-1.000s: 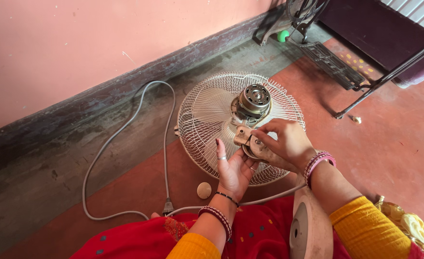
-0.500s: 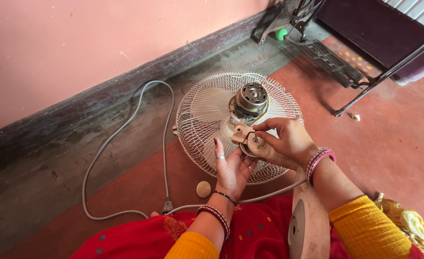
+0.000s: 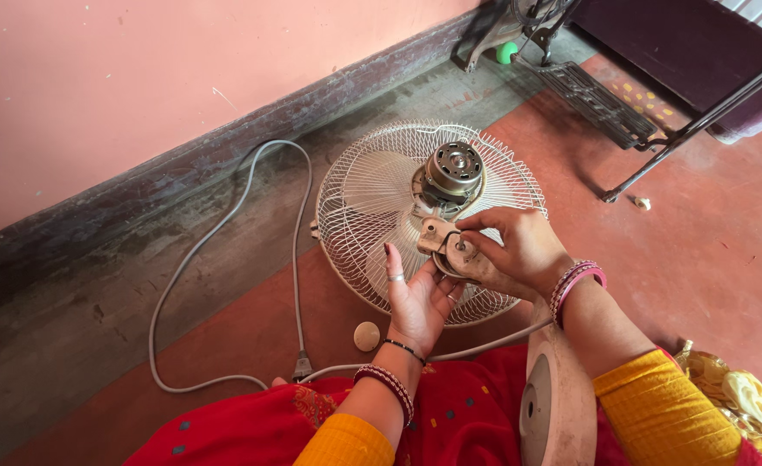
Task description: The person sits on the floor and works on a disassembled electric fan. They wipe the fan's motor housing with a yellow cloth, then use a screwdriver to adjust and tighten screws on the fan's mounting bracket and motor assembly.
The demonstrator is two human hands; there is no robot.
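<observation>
A fan (image 3: 372, 207) lies flat on the floor (image 3: 709, 250) with its wire cage down and its round motor (image 3: 454, 168) pointing up. Just in front of the motor sits a small metal part (image 3: 447, 248). The right hand (image 3: 519, 250) is nearest to it. Its fingers are closed around the part from the right side. The left hand (image 3: 420, 298) is right below the part, palm up and fingers spread open, touching it from under. The part sits between both hands. A grey cord (image 3: 226, 233) loops away to the left. A small round cap (image 3: 366, 336) lies on the floor near the left wrist.
</observation>
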